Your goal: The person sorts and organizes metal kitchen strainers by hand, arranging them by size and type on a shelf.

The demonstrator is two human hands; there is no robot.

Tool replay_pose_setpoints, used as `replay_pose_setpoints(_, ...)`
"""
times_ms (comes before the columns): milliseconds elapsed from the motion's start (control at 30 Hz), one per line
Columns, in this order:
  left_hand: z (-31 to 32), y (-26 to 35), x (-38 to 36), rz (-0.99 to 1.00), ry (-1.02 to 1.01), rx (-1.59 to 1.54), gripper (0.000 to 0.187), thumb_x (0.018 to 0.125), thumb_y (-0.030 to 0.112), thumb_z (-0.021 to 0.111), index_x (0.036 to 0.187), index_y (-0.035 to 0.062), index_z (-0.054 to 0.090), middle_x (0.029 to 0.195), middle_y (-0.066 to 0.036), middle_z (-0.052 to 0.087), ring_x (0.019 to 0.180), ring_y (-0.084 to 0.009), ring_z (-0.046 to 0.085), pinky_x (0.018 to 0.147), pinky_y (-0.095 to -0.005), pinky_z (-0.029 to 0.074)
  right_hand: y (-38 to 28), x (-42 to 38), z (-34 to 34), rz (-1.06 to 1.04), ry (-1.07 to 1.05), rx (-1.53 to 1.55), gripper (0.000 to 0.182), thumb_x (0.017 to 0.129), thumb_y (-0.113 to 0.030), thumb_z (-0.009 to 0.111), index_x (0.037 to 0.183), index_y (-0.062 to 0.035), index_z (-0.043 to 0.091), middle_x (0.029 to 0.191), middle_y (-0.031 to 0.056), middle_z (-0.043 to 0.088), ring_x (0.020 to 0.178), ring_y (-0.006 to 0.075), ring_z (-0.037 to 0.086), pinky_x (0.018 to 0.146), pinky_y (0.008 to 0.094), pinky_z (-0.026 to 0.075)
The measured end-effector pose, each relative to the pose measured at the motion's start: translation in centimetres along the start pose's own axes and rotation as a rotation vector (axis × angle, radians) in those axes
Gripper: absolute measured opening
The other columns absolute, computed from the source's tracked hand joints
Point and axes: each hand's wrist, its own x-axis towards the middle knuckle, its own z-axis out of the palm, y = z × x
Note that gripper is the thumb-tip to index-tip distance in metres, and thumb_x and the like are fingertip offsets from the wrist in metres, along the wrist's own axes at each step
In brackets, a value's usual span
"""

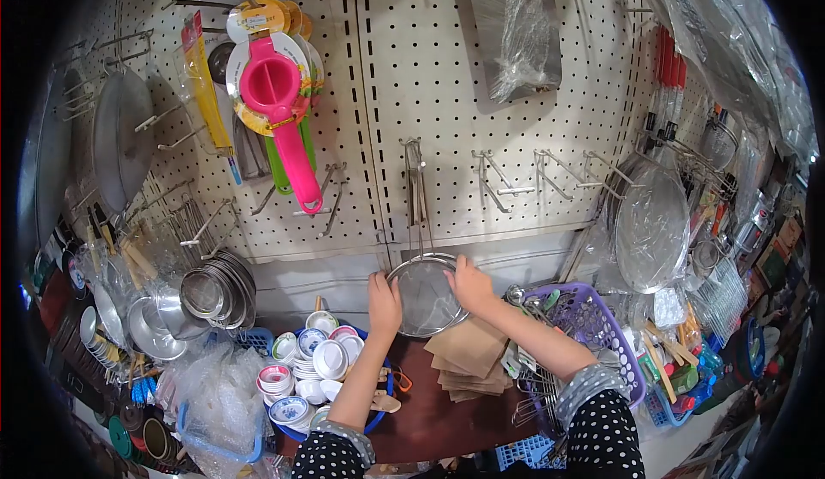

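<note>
Several round mesh strainers (427, 297) hang by their long wire handles from a pegboard hook (412, 148) in the middle. My left hand (385, 303) is closed on the left side of their rims. On the opposite side, my right hand (473, 286) grips the upper right of the rims, with its fingertips over the edge. Brown paper pieces (464, 354) lie stacked on the dark red surface (411, 410) below. How many strainers are between my fingers is hidden.
A blue basket of small bowls (331, 359) stands left of my left forearm. Under my right forearm is a purple basket (614, 333) with metal utensils. A pink squeezer (275, 92) hangs at upper left. Bare hooks (494, 183) jut out to the right, and more strainers (649, 230) hang beyond.
</note>
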Motion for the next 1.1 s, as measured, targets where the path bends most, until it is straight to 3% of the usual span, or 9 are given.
replay_pose_setpoints(33, 0.2, -0.1, 0.1, -0.012, -0.023, -0.005, 0.026, 0.1, 0.018, 0.054, 0.111, -0.0053, 0.051, 0.112, -0.029, 0.053, 0.101, -0.0482, 0.054, 0.088, -0.051, 0.046, 0.4, 0.3, 0.7, 0.04, -0.118, 0.036, 0.039, 0.1, -0.035, 0.054, 0.112, 0.0009, 0.044, 0.107, 0.0245, 0.063, 0.089, 0.0427, 0.069, 0.07, 0.0485, 0.058)
replay_pose_setpoints(333, 0.0, -0.6, 1.1, -0.036, -0.044, -0.032, 0.025, 0.102, 0.02, 0.051, 0.112, -0.0031, 0.051, 0.11, -0.028, 0.056, 0.094, -0.0515, 0.056, 0.077, -0.0552, 0.048, 0.4, 0.7, 1.2, 0.006, -0.163, 0.112, 0.027, 0.104, -0.024, 0.044, 0.112, 0.0018, 0.045, 0.104, 0.0282, 0.063, 0.086, 0.0451, 0.068, 0.073, 0.0536, 0.056)
replay_pose_setpoints(533, -0.9, -1.2, 1.9, -0.085, -0.095, -0.027, 0.027, 0.103, 0.025, 0.049, 0.113, 0.0006, 0.052, 0.109, -0.026, 0.06, 0.096, -0.0497, 0.058, 0.077, -0.0548, 0.048, 1.2, 0.8, 1.1, -0.102, -0.202, 0.307, 0.022, 0.101, -0.013, 0.043, 0.114, 0.0057, 0.046, 0.107, 0.0326, 0.062, 0.095, 0.0492, 0.065, 0.082, 0.0545, 0.053)
replay_pose_setpoints(733, -1.7, -1.8, 1.6, -0.12, -0.174, -0.019, 0.029, 0.102, 0.027, 0.05, 0.115, 0.0014, 0.052, 0.108, -0.027, 0.061, 0.099, -0.0494, 0.058, 0.079, -0.0546, 0.048, 2.2, 0.5, 1.7, -0.099, -0.259, 0.429, 0.039, 0.1, -0.021, 0.049, 0.126, 0.0073, 0.043, 0.107, 0.0349, 0.063, 0.102, 0.0501, 0.062, 0.088, 0.0538, 0.05)
replay_pose_setpoints(933, -3.5, -1.4, 1.9, -0.111, -0.234, -0.061, 0.028, 0.102, 0.024, 0.052, 0.11, -0.0024, 0.053, 0.101, -0.028, 0.062, 0.095, -0.0472, 0.059, 0.081, -0.0493, 0.048, 2.4, -0.3, 0.7, -0.13, -0.448, 0.476, 0.045, 0.093, -0.018, 0.062, 0.124, 0.0065, 0.041, 0.104, 0.0361, 0.063, 0.104, 0.0518, 0.061, 0.09, 0.0514, 0.049)
replay_pose_setpoints(1100, -4.2, -1.4, 1.3, -0.085, -0.225, -0.11, 0.033, 0.101, 0.024, 0.055, 0.122, -0.0014, 0.053, 0.101, -0.026, 0.065, 0.096, -0.0424, 0.063, 0.083, -0.0457, 0.049, 3.4, -0.1, 2.4, -0.137, -0.567, 0.646, 0.05, 0.091, -0.009, 0.058, 0.133, 0.0057, 0.036, 0.118, 0.0295, 0.059, 0.11, 0.0387, 0.062, 0.089, 0.0454, 0.051)
